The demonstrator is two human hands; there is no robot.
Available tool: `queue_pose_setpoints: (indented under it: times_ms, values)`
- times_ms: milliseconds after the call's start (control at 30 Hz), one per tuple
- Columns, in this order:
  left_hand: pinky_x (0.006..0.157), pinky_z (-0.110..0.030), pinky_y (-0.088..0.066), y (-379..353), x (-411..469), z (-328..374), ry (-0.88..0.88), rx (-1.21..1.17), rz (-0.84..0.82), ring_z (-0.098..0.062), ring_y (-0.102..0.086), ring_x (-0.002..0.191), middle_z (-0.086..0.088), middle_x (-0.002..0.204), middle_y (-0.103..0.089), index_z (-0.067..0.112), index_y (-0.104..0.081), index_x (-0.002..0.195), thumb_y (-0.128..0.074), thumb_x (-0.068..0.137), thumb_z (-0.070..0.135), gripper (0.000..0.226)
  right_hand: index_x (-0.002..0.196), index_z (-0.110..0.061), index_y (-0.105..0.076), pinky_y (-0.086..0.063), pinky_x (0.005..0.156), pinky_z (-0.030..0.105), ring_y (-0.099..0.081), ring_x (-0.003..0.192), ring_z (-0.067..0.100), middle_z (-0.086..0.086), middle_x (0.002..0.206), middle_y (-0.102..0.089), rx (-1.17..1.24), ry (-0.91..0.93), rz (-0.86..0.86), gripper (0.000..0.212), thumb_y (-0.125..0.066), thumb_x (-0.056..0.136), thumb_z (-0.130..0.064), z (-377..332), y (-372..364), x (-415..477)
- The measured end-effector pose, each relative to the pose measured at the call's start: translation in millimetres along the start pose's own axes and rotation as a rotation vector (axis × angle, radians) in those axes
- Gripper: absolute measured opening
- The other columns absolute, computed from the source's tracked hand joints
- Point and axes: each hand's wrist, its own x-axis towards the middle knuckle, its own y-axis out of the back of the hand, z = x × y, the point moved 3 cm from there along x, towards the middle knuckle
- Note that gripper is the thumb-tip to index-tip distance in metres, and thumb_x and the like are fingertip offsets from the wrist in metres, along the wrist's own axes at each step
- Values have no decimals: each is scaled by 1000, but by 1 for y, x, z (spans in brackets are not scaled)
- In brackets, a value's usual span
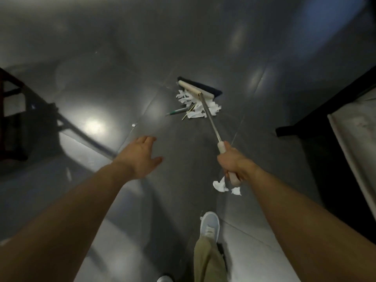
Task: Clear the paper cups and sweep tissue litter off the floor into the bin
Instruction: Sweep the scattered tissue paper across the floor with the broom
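Grey glossy floor (183, 47). My right hand (234, 161) clamps the cream-handled metal broom (210, 119); white torn-tissue pile (185, 98) lies ahead of those fingers, beside the shaft; left hand (140, 155) splayed, empty.

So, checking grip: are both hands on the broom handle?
No, only the right hand grips the silver metal broom handle; the left hand is open, apart.

1. No text, label, brand, number or sign can be read anywhere in the view.
2. The pen (176, 111), on the floor just left of the broom (196, 89), is too small and blurred to show any print.
3. The shoe (209, 225), well below the broom, shows no legible mark.
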Motion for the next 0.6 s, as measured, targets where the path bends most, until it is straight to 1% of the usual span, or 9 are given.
queue_pose_setpoints:
  times_ms: [100,200,300,333,367,433,500,533,600]
  values:
    - [112,-30,-23,-19,-37,-23,13,-4,-3,-25,-24,140,-8,151,-29,12,-26,147,-55,92,37,67,148,-25,-22,-41,45,27,-51,56,21,16,95,-56,-42,-16,-14,64,-37,89,-6,21,-42,-30]
    - [113,-32,-24,-36,-70,-33,4,4,13,-26,-25,140,-9,151,-30,11,-27,147,-55,92,36,66,147,-31,-22,-42,47,28,-51,60,25,22,114,-56,-21,-32,-1,64,-39,88,-12,49,-75,-56]
    - [111,-31,-24,-54,-100,-35,-4,-6,3,-27,-27,138,-11,150,-31,10,-27,146,-56,91,35,66,144,-34,-23,-45,67,35,-47,78,26,24,129,-49,-61,-11,9,65,-43,84,-20,83,-98,-87]
    - [110,-31,-25,-60,-110,-33,-5,-10,-5,-27,-27,138,-12,150,-31,10,-28,146,-56,91,35,66,143,-36,-26,-46,73,37,-46,78,24,23,130,-48,-49,-5,14,64,-45,84,-18,96,-103,-103]
    - [110,-30,-25,-65,-119,-31,-10,-9,-16,-27,-28,138,-12,149,-32,10,-28,145,-56,91,36,66,143,-37,-26,-47,72,37,-46,75,22,21,125,-51,-26,-10,14,63,-46,86,-18,111,-108,-120]
    - [110,-31,-24,-72,-133,-28,-23,-2,-32,-26,-27,138,-11,150,-31,10,-27,146,-55,92,37,67,135,-32,-38,-45,54,27,-49,66,21,15,95,-56,64,-52,23,42,-47,94,-24,139,-111,-154]
    - [111,-32,-24,-74,-143,-26,-22,0,-26,-26,-26,138,-10,151,-29,11,-25,146,-54,92,38,67,116,-25,-45,-41,46,22,-49,56,18,10,77,-53,142,-112,38,19,-48,98,-28,158,-105,-180]
    - [111,-33,-24,-73,-146,-25,-15,-7,-18,-26,-26,138,-10,151,-29,11,-25,146,-54,92,38,67,117,-29,-45,-41,44,21,-49,55,18,10,78,-53,130,-85,58,19,-48,98,-27,161,-99,-185]
    - [111,-32,-25,-72,-152,-23,11,-32,-2,-27,-27,138,-11,150,-30,10,-25,146,-54,93,38,67,134,-43,-40,-40,39,20,-51,57,20,14,88,-56,53,12,77,41,-46,97,-25,158,-87,-180]
